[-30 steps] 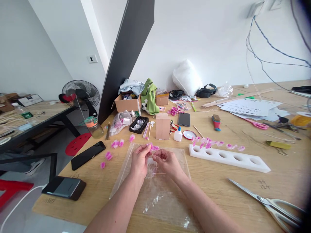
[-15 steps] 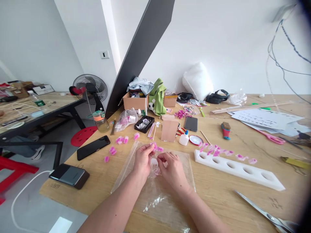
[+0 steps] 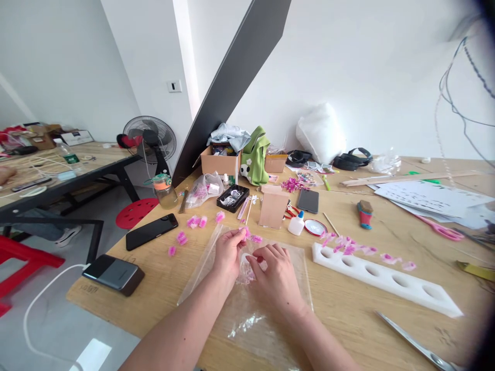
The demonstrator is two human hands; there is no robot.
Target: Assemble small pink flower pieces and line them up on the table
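Left hand (image 3: 227,252): is pinching a pink petal piece (image 3: 246,231) between thumb and fingertips, near the middle of the frame.
Neighbouring petal (image 3: 256,238): is sitting just right of that pinch; whether the two are joined, I can't make out.
Right hand (image 3: 275,268): is curling just right of the other, thumb and forefinger narrow; I can't tell whether something thin is caught there.
Clear plastic bag (image 3: 247,330): is lying flat on the tabletop (image 3: 348,314) under both hands, lower centre.
Foam strip (image 3: 385,278): is lying right of centre, round holes facing up.
Petal row (image 3: 348,250): is running along the strip's far edge; to me it's looking like the finished share.
Loose pink pieces (image 3: 181,237): are lying scattered left of centre, separate, probably the share remaining.
Progress: is seeming partway, with one piece being handled between those two groups.
Glue bottle (image 3: 296,225): is standing right of centre, blue cap on, apart from the hands.
Scissors (image 3: 410,340): are lying lower right, unheld.
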